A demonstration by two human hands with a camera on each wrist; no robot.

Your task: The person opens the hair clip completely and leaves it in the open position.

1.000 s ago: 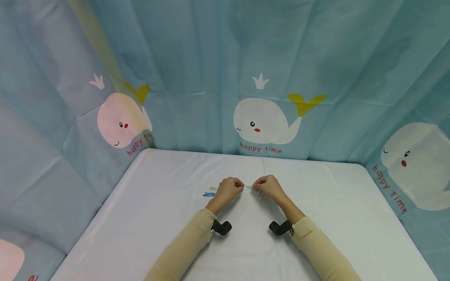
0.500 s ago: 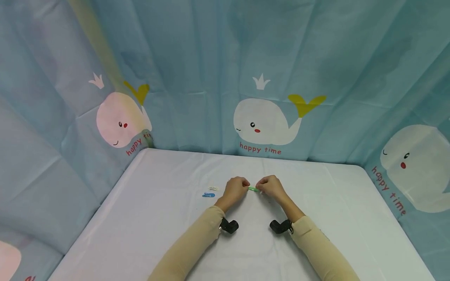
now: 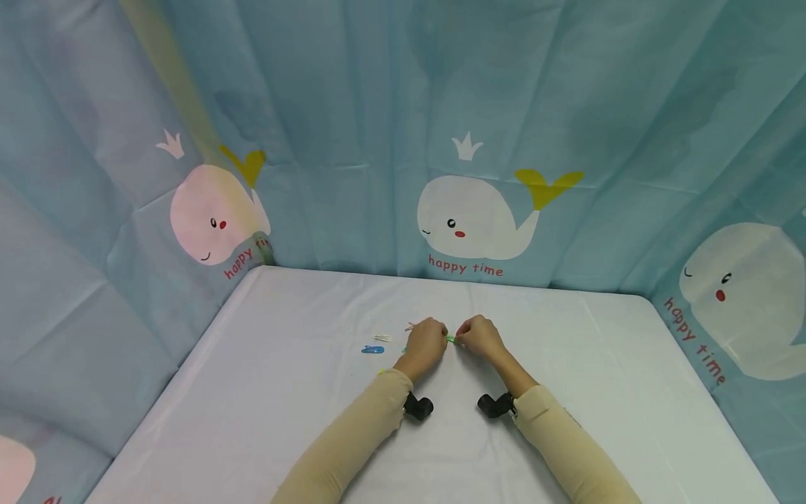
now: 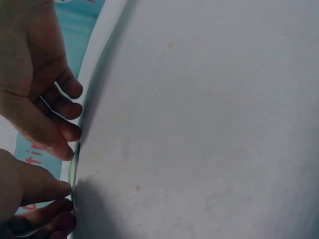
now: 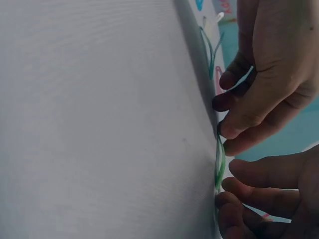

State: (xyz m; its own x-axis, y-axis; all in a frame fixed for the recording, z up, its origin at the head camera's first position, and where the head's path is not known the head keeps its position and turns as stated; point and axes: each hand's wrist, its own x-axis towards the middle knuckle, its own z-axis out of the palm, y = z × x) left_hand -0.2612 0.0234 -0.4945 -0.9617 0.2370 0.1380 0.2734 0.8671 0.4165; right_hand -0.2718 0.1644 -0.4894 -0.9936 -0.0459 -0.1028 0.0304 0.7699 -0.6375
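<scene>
My left hand [image 3: 426,344] and right hand [image 3: 481,337] meet over the white table, with a slim green snap hair clip [image 3: 450,339] between them. Left thumb and fingers pinch one end of it; the right fingertips hold the other. In the right wrist view the green clip [image 5: 220,169] shows its two thin strips slightly bowed apart. Beyond the left hand [image 5: 279,64] in that view, a teal hair clip [image 5: 212,67] lies spread in a V. The left wrist view shows the green clip [image 4: 74,167] almost edge-on, its ends covered by fingertips.
Left of my hands lie a blue hair clip [image 3: 373,349] and a pale one [image 3: 381,338]. A pink clip [image 3: 409,327] is partly behind the left hand, and something yellow [image 3: 380,371] peeks out by the left sleeve. A blue whale-print curtain [image 3: 352,210] stands behind the table [image 3: 302,322].
My left hand has moved right to the green clip and now pinches its end. Its move uncovers the pink clip. The right hand stays close to where it was, holding the clip.
</scene>
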